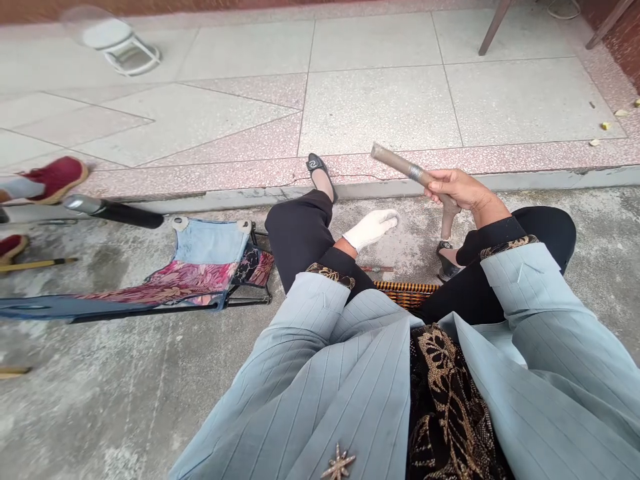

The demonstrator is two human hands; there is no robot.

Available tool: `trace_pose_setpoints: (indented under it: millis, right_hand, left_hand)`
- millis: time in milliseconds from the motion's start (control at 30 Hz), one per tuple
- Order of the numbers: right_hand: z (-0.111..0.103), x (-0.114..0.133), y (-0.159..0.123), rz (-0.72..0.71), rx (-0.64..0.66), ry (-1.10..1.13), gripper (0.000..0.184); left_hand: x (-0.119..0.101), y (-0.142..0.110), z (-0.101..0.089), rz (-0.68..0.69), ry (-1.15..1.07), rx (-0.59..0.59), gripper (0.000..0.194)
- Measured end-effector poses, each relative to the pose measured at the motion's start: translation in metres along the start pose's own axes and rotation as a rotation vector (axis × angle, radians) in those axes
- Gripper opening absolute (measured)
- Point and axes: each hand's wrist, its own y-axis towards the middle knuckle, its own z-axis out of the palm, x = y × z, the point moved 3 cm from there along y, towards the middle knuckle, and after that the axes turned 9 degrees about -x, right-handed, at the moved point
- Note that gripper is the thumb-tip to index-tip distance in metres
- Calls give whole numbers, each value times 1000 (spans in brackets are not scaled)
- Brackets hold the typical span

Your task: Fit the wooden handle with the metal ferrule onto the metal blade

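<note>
My right hand [457, 189], bare, is wrapped round a brown wooden stick [395, 160] with wire wound about its middle. The stick points up and to the left, and a shorter arm of it seems to angle down below my fingers. My left hand [373, 229] wears a white knitted glove and hovers over the concrete between my knees, apart from the stick. Its fingers reach forward close together, and nothing shows in them. Under that hand a thin reddish rod [377, 269] lies on the ground. A woven orange and black basket [407, 293] is partly hidden by my clothes.
A low folding chair [200, 267] with floral cloth stands at my left, beside a black cylinder with a silver end [117, 212]. Another person's red shoe [57, 179] is farther left. A raised tiled step [370, 113] runs ahead, with a small white stool [127, 53] on it.
</note>
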Motion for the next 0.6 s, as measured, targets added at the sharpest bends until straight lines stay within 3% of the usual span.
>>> trace_pose_setpoints:
  millis: [100,233,333,400,500,600]
  right_hand:
    - [-12,-17,10,93,-218,-265,46]
    - [-11,-30,15,186,-146,-797,38]
    - [-2,-33,14,221,43,-1020,39]
    - [7,-38,10,286,234,-1048,39]
    - [22,-41,0,366,548,-864,38]
    - [30,-28,-12,289,767,-546,48]
  left_hand:
    - [0,-1,0,20,66,24,27]
    - [5,-1,-7,29,278,-34,29]
    - [7,-1,-8,63,378,-19,31]
    - [7,0,-8,95,407,-19,31]
    - [6,-1,-6,115,359,-19,31]
    - [5,-1,-6,97,246,-60,30]
